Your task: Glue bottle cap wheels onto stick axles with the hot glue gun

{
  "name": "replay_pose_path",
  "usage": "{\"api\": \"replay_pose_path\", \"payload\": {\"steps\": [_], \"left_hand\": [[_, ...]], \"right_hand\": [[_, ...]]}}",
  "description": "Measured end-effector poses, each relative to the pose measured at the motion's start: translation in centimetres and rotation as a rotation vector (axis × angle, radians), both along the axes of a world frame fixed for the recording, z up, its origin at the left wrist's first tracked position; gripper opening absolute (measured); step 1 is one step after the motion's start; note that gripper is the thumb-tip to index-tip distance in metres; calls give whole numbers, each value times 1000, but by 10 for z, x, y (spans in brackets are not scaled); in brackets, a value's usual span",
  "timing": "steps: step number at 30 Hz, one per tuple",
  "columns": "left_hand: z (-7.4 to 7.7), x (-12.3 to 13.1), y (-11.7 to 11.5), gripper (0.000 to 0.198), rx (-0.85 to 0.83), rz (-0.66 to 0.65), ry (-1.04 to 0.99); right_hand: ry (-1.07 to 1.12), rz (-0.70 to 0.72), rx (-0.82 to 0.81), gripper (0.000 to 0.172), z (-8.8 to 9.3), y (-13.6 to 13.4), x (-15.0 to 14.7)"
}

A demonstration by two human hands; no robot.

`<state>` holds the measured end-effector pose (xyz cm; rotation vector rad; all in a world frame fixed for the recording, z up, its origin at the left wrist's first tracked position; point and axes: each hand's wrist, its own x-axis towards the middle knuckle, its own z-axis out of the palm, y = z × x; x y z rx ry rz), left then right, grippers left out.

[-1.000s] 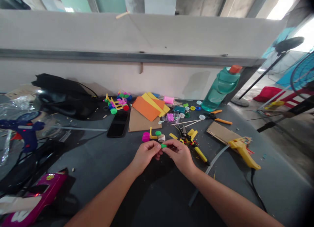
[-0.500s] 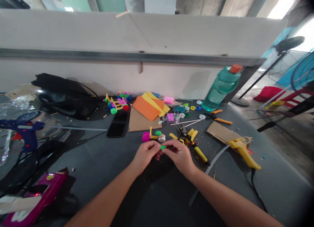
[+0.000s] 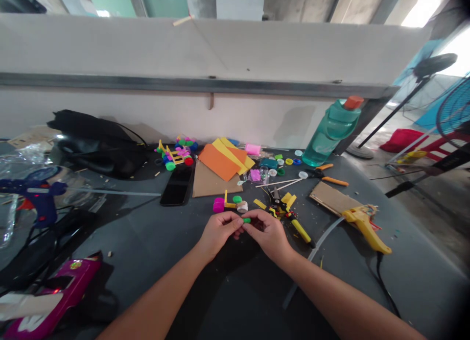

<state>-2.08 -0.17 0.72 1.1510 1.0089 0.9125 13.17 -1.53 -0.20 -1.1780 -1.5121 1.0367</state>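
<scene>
Between the fingertips of both hands is a small green piece (image 3: pixel 247 220), which looks like a bottle cap seen edge-on; the fingers partly hide it. My left hand (image 3: pixel 219 233) pinches near its left side, and my right hand (image 3: pixel 270 232) pinches it from the right. Just beyond the fingers lies a small build of yellow strips (image 3: pixel 230 204) with a magenta cap (image 3: pixel 219 205), a green cap (image 3: pixel 237 199) and a white cap (image 3: pixel 242 206). To the right of it are yellow-handled pliers (image 3: pixel 300 230) among yellow scraps (image 3: pixel 286 203).
A yellow glue gun (image 3: pixel 367 227) rests by cardboard (image 3: pixel 332 199) at right, its cord trailing forward. A teal bottle (image 3: pixel 330 134) stands behind. Coloured papers (image 3: pixel 222 161), a phone (image 3: pixel 176 185), a black bag (image 3: pixel 99 144) and a blue glue gun (image 3: pixel 38 193) lie further left.
The green piece has shifted slightly right and turned a little between the fingers. Both hands otherwise stay in nearly the same place.
</scene>
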Motion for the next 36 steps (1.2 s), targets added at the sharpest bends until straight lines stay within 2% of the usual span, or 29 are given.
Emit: {"api": "replay_pose_path", "payload": {"steps": [4, 9, 36], "left_hand": [[-1, 0, 0, 25, -3, 17, -1], [-2, -1, 1, 24, -19, 31, 10], [-1, 2, 0, 21, -11, 93, 24]], "right_hand": [[48, 11, -50, 17, 1, 2, 1], [34, 12, -100, 12, 4, 3, 1], [12, -23, -126, 20, 5, 4, 3]]}}
